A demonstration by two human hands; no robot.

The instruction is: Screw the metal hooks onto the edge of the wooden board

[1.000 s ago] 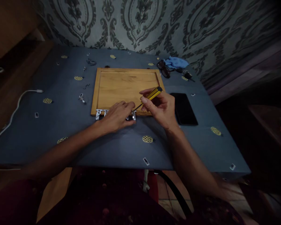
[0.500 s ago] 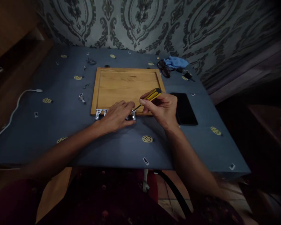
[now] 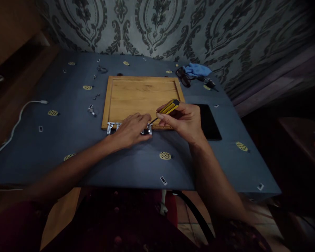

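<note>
A wooden panel (image 3: 144, 96) with a raised frame lies on the blue patterned tablecloth. Along its near edge sit metal hinges (image 3: 110, 127), partly hidden by my left hand (image 3: 131, 130). That hand rests over the near edge, its fingers bent over the metal parts; whether it grips one is hidden. My right hand (image 3: 185, 120) is closed around a yellow and black screwdriver (image 3: 170, 107), which is tilted. The screwdriver's tip meets the right-hand hinge (image 3: 149, 129), just beside my left fingertips.
A black tablet (image 3: 210, 122) lies right of the panel. Behind it are dark glasses (image 3: 183, 76) and a blue cloth (image 3: 197, 69). Small metal pieces (image 3: 91, 111) and screws (image 3: 96, 96) lie left of the panel. A white cable (image 3: 21, 113) crosses the left side.
My right hand and wrist have shifted slightly to the right, and the screwdriver handle has turned a little. The tip stays at the hinge. My left hand has not visibly moved.
</note>
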